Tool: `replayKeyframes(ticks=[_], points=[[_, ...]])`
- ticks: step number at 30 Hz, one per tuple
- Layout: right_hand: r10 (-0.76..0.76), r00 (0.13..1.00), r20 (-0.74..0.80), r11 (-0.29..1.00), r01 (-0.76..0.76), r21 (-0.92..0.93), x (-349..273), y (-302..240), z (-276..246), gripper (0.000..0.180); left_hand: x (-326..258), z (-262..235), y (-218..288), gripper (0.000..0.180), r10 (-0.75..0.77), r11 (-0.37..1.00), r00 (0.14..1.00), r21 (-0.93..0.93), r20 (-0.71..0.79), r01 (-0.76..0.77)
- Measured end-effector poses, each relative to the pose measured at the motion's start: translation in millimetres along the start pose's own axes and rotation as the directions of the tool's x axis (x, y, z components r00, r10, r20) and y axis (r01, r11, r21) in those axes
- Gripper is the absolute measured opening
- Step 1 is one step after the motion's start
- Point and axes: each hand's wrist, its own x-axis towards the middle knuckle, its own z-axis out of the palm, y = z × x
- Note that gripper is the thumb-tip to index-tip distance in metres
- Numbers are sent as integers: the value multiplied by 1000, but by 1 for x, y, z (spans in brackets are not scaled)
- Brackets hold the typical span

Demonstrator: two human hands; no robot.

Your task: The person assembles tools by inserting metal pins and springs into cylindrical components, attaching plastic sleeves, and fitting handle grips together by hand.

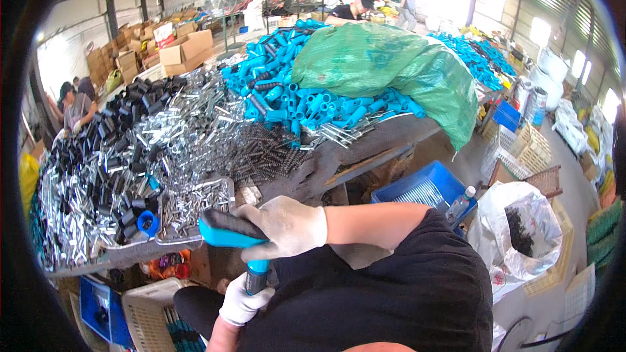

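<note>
Gloved in white, my right hand (290,225) is closed around a thick blue handle with a black grip (225,236), which lies across in front of my body. Just below it, my left hand (244,301), also in a white glove, wraps a blue and black tubular handle (257,272) that stands nearly upright. Its top meets the underside of the piece in my right hand; whether the two are joined I cannot tell. A metal tray (228,189) of small silver parts sits on the table edge beyond my hands.
The table (319,173) bears heaps of blue handles (274,101), dark springs (267,153), black sleeves and silver metal parts. A green sheet (391,58) covers some handles. Crates stand below left; a blue bin (427,182) and white sack (486,241) stand right. Several people work farther off.
</note>
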Motion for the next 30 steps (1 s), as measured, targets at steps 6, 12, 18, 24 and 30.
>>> replayKeyframes(ticks=[6,12,18,24,30], points=[[81,983,-166,996,-86,-25,-6,11,14,66,20,3,-7,22,238,935,923,329,-301,-134],[-64,965,255,977,112,-180,-15,33,-7,50,20,-10,-26,22,364,798,891,584,-269,-150],[153,895,420,984,-176,17,-28,26,-28,54,22,-1,-17,23,467,671,862,714,-198,-200],[-276,864,-421,837,431,338,-34,41,28,27,29,-11,-37,16,316,872,928,444,-195,-204],[369,855,363,828,-480,290,-41,24,-15,65,27,18,-35,16,360,759,928,606,-89,-236]])
